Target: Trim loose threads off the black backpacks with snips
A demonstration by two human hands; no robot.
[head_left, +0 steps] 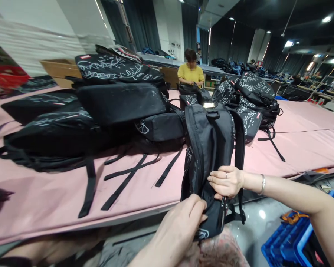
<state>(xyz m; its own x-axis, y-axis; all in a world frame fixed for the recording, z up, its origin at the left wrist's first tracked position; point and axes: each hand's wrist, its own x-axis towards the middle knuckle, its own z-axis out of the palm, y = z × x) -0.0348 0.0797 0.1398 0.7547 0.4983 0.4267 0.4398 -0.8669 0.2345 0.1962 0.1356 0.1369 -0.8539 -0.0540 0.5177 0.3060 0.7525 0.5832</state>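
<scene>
A black backpack [222, 137] stands upright at the table's front edge, its side with a curved zipper facing me. My left hand [183, 217] is closed on its fabric low on the left, thumb and fingers pinching near the zipper. Higher and to the right, my right hand [226, 181] lies over the bag's side with its fingers bent together. From under that palm a slim dark metal tool [223, 215] points down; it resembles thread snips, but most of it is hidden. One shoulder strap [241, 144] hangs along the right side of the bag.
More black backpacks [122, 104] with white scribble prints are piled on the pink-covered table [139, 193], their straps trailing forward. Another stack [254, 92] is behind on the right. A person in yellow [190, 72] works across the table. Blue crates [289, 237] stand on the floor at right.
</scene>
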